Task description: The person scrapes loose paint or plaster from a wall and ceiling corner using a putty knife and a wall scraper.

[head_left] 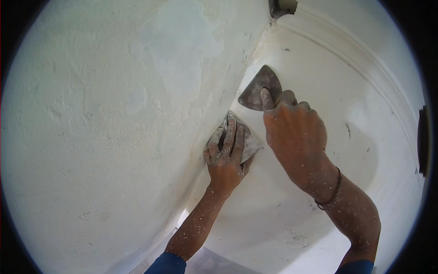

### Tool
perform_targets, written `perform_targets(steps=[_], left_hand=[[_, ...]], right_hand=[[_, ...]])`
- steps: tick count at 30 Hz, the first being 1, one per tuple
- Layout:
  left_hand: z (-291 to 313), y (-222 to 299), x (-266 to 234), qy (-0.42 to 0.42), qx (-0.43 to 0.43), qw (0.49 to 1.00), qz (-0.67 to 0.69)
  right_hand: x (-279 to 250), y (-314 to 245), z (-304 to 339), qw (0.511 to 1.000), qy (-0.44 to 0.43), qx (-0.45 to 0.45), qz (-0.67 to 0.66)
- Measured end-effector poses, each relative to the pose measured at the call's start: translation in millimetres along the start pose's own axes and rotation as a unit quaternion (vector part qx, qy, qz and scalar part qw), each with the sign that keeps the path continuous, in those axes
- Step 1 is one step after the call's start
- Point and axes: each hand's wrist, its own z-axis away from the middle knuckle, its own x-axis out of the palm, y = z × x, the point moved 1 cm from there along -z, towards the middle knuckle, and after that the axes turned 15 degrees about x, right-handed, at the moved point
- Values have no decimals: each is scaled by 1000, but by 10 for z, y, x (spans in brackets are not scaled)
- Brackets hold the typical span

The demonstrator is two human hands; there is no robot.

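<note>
My right hand (296, 134) is closed around the handle of a putty knife (267, 84), its thumb or forefinger stretched onto the blade. The wide dark blade lies against the white surface, close to the inner corner. Just below it, my left hand (226, 155) grips a flat, pointed plate (250, 145) smeared with grey-white putty. Its fingers lie over the plate, and the palm side is hidden. White specks dot both forearms.
A rough off-white wall (100, 137) with a paler smooth patch (178, 50) fills the left side. It meets the other white surface (283, 196) along a corner. Curved moulding (360, 50) runs at upper right. A dark opening (282, 8) sits at the top, a dark object (423, 141) at the right edge.
</note>
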Motion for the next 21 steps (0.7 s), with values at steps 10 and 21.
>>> perform_targets(steps=[10,21], left_hand=[[152,-9,-138,-14,1,1000,5],[178,-48,-104,10,21,1000,-8]], right_hand=[[-125,-81,205,1000,-7,-15,13],[-152,-90,166,999,-35,-20,34]])
